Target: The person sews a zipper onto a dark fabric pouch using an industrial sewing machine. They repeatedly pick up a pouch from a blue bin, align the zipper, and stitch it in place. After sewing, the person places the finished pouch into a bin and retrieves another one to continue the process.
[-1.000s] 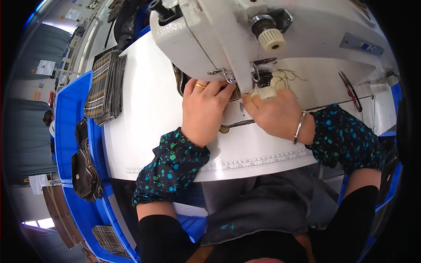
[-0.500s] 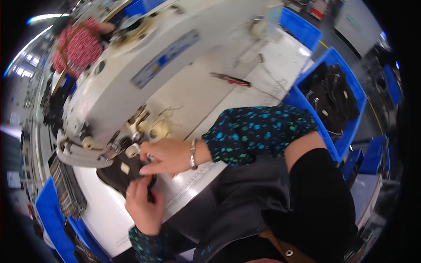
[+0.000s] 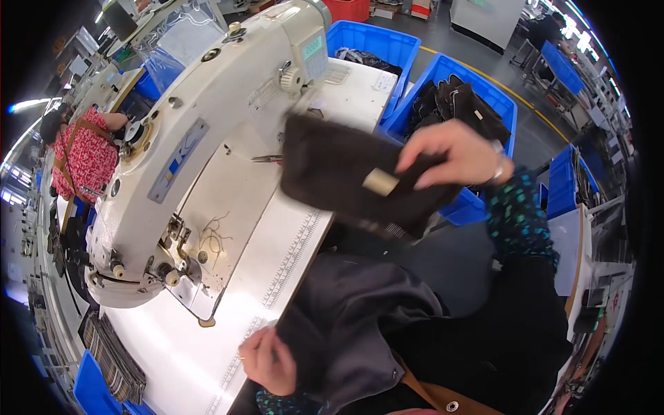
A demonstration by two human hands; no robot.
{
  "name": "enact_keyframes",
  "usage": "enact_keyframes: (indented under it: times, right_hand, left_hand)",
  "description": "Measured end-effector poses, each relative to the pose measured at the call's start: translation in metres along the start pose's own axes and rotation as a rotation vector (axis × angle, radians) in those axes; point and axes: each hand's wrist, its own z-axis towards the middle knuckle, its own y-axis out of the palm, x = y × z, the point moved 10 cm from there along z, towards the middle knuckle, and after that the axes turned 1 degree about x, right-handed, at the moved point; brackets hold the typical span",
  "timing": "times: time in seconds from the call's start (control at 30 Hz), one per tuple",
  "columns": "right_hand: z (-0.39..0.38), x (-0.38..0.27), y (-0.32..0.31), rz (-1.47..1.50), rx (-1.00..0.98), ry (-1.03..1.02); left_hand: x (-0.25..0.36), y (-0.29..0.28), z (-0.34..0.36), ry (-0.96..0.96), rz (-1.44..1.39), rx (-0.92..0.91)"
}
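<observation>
Between 9 and 10 o'clock a co-worker (image 3: 83, 155) in a red-and-white patterned top, brown straps (image 3: 67, 155) crossing the back, faces away. Clear plastic bags (image 3: 185, 38) hang between 10 and 11 o'clock. A red crate (image 3: 346, 10) is cut by the upper edge at 12 o'clock; a pale grey cabinet (image 3: 485, 21) stands at 1 o'clock. A yellow line (image 3: 512, 90) crosses the grey floor (image 3: 446, 31) from 1 toward 3 o'clock. Near 2 o'clock, 1 person (image 3: 546, 31) in dark clothes sits by a blue panel (image 3: 564, 68).

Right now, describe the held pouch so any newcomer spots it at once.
From the sewing machine, look right to the right hand. It grips a dark pouch with a pale tag. Similar pouches lie in the blue bin beyond; only this one is held.
</observation>
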Motion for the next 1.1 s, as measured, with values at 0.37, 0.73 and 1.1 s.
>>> enact_keyframes:
  times: [0.37,0.73,1.1]
  right_hand:
    - [-0.152,0.258,-0.136,-0.479,0.214,0.640]
    - [-0.144,0.391,-0.076,-0.464,0.233,0.683]
    - [0.006,0.201,-0.019,-1.060,0.308,0.081]
  left_hand:
    - [-0.051,-0.006,-0.009,-0.282,-0.172,0.105]
    - [-0.152,-0.120,0.002,-0.402,0.090,0.074]
    - [-0.374,-0.336,-0.063,-0.835,0.994,0.374]
